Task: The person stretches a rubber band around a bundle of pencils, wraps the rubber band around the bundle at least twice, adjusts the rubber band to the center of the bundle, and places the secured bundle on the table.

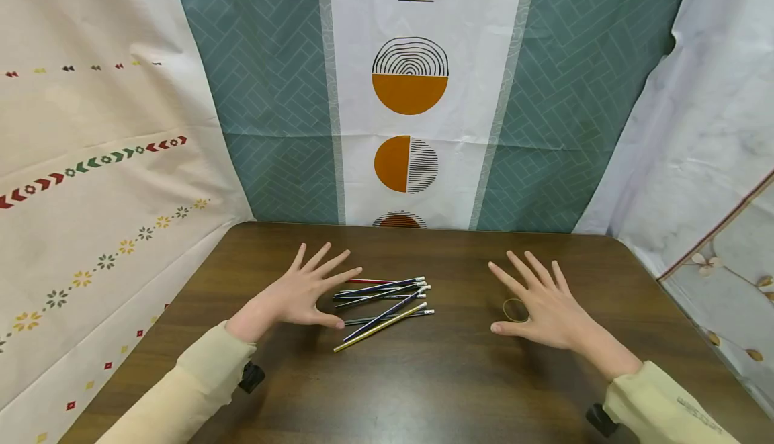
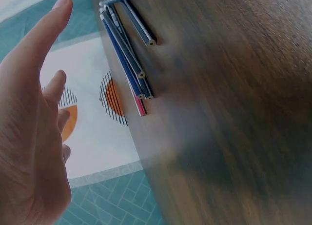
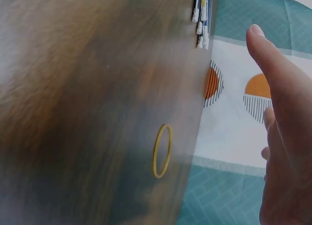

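Several pencils (image 1: pixel 387 324) with white eraser ends lie in a loose, crossing pile on the brown table, mostly dark ones plus a gold and a red (image 2: pixel 141 108) one. My left hand (image 1: pixel 302 294) is spread above the table just left of the pile, its thumb and index finger overlapping the pencils' near ends in the head view. A thin yellow rubber band (image 3: pixel 163 151) lies flat on the table at the right. My right hand (image 1: pixel 547 309) hovers with fingers spread beside the band, covering part of it in the head view. Neither hand holds anything.
The wooden table (image 1: pixel 387 390) reaches back to a hanging cloth (image 1: pixel 278 95) in teal and white with orange circles. A patterned cream cloth (image 1: pixel 109 162) hangs along the left, and a pale floral one (image 1: pixel 719 162) along the right.
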